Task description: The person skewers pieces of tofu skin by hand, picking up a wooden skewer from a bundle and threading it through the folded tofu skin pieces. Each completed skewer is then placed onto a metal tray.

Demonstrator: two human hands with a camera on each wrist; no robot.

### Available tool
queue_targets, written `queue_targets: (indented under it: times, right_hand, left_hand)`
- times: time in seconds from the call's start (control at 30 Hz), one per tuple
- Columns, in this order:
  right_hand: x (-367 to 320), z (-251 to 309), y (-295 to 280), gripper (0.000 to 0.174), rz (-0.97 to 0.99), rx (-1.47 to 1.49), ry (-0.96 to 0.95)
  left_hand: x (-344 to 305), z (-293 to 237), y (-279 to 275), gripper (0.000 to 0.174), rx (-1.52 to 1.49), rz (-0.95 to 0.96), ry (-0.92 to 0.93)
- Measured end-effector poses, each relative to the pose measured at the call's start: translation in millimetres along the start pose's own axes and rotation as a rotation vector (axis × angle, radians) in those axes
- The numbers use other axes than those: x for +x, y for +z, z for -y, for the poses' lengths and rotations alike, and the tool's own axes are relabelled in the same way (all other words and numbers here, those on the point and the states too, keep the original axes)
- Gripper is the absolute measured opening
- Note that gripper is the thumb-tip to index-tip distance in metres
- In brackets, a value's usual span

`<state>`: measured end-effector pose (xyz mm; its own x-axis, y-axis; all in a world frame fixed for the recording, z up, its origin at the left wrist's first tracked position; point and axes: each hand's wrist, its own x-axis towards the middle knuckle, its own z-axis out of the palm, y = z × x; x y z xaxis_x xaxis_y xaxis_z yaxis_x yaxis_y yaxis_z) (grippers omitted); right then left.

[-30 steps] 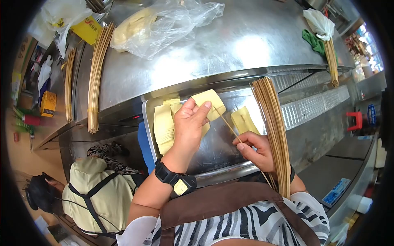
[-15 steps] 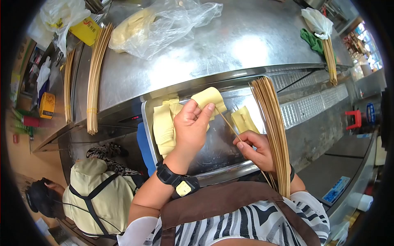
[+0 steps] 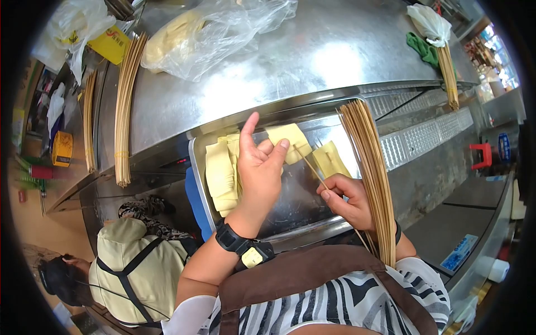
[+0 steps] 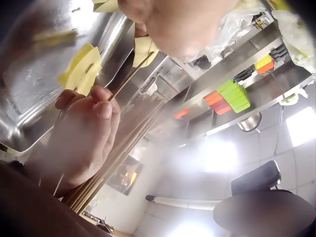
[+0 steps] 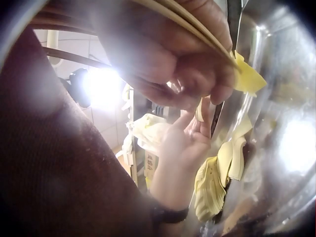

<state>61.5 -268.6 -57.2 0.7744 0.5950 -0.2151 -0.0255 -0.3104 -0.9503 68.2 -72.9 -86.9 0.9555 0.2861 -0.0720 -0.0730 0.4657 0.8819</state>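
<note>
We see a thin yellow sheet (image 3: 296,136) raised above the metal tray, where the left hand (image 3: 261,174) pinches it between its thumb and folded fingers while the index finger points up and away. A wooden skewer (image 3: 312,169) slants down from that sheet to the right hand (image 3: 347,202), whose thumb and fingers are clamped on it; its far end meets the sheet, though we cannot tell how far it runs through. A thick skewer bundle (image 3: 369,173) lies across the right wrist, its upper end over the tray's right side; we cannot tell whether the fingers grip it too. Below, in the tray (image 3: 296,209), we find a second yellow sheet (image 3: 336,162) between the held skewer and the bundle, and a stack of sheets (image 3: 219,178) along the left side. Beyond the tray stretches the steel desk (image 3: 290,67), carrying a clear plastic bag (image 3: 240,33) with something yellow inside. At the desk's left we see a tied bundle of skewers (image 3: 126,117), and toward the far right another bundle (image 3: 448,75) topped by a white bag (image 3: 430,24), just beside a green cloth (image 3: 422,51). At lower left, another person (image 3: 137,273) wears a pale top with dark straps.
</note>
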Motion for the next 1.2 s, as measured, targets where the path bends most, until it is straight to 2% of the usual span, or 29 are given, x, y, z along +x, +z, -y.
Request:
queue_targets:
  times: [0.1,0.17,0.2,0.27,0.37,0.57,0.7,0.8,0.87,0.97,1.2]
  right_hand:
    - [-0.2,1.2,-0.2,0.017,0.006,0.014,0.012]
    - [-0.7,1.2,-0.6,0.017,0.002,0.013,0.009]
    - [-0.8,1.2,-0.6,0.017,0.001,0.013,0.008]
    - [-1.1,1.3,-0.9,0.016,-0.004,0.019,0.002]
    - [-1.8,3.1,-1.5,0.016,-0.001,0.02,0.009]
    - [-1.4,1.0,-0.7,0.015,-0.008,0.071,0.013]
    - [-1.4,-3.0,0.3,0.014,-0.032,0.066,-0.039]
    - [-1.9,-2.2,-0.6,0.013,-0.037,0.065,-0.026]
    - [-2.4,-2.9,-1.4,0.015,0.0,0.061,0.021]
    - [-2.7,-0.7,-1.4,0.016,-0.001,0.046,0.015]
    - [-0.6,1.1,-1.0,0.016,-0.003,0.027,0.008]
  left_hand:
    - [1.1,-4.7,-3.9,0.036,0.017,0.014,-0.03]
    - [3.0,-2.9,-13.3,0.031,0.179,0.024,-0.204]
    - [2.6,-3.2,-12.1,0.031,0.179,0.025,-0.204]
    - [1.4,-4.1,-8.5,0.028,0.072,-0.013,-0.25]
    - [1.8,-5.7,-11.5,0.029,0.048,0.043,-0.303]
    - [-6.9,-9.7,2.3,0.034,-0.012,0.002,-0.361]
    - [-7.4,-3.7,-8.2,0.04,0.022,0.107,-0.338]
    - [-6.5,-2.0,-5.8,0.046,0.034,0.104,-0.28]
    - [-4.8,-5.3,3.7,0.047,-0.154,-0.001,-0.286]
    - [-1.8,-4.1,-0.2,0.044,-0.135,0.055,-0.288]
    - [1.2,-5.4,-0.2,0.042,-0.128,0.041,-0.256]
